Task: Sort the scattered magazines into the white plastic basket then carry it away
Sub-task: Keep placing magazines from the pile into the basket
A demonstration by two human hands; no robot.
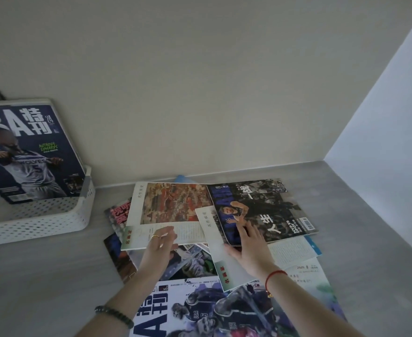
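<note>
Several magazines lie scattered and overlapping on the grey table. A cream magazine with a red painting [173, 205] lies in the middle. To its right is a dark basketball magazine [270, 210]. My left hand [162, 242] hovers with fingers apart over the near edge of the cream magazine, holding nothing. My right hand [248, 246] rests flat on the lower corner of the dark magazine and on a white one [224, 261] under it. The white plastic basket [54, 222] stands at the left, with a blue basketball magazine [29, 152] leaning upright inside it.
A large basketball magazine [200, 310] lies closest to me, under my forearms. Pale magazines [307, 268] stick out at the right. A wall runs behind the table and a second wall [382, 117] closes the right side. Bare grey table surface [41, 283] shows at the front left.
</note>
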